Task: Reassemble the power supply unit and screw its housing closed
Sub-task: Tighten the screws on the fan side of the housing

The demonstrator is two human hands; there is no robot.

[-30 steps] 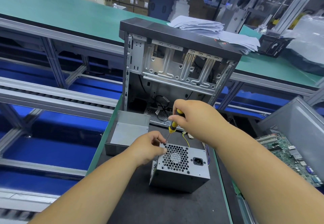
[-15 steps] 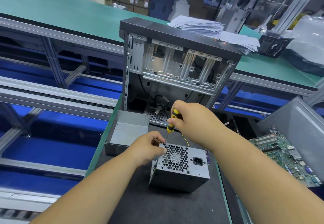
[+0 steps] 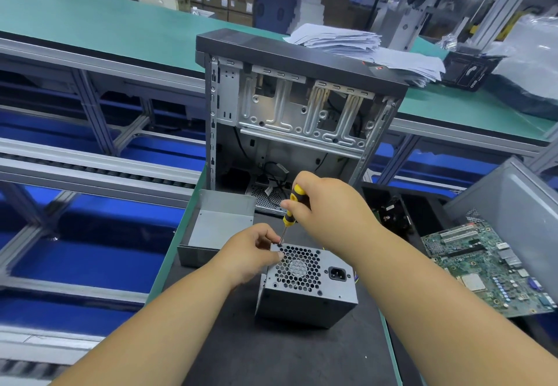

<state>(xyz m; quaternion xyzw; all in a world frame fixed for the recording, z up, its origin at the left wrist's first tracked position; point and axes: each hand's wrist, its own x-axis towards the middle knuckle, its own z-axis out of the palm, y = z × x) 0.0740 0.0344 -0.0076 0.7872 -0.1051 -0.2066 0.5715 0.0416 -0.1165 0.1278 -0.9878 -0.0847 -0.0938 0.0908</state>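
Both forearms reach forward; right hand [image 3: 329,213] curled in a grip, left hand [image 3: 252,252] pinching.

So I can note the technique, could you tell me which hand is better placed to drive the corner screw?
Right. The right hand grips the screwdriver, tip at the power supply unit's corner; the left hand steadies that corner.

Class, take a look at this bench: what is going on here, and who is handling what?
A person is screwing a power supply unit closed on a dark bench mat. The right hand grips a yellow-and-black screwdriver, its tip at the top left corner of the fan grille. The left hand steadies that corner. An open computer case stands behind, and a motherboard lies to the right.
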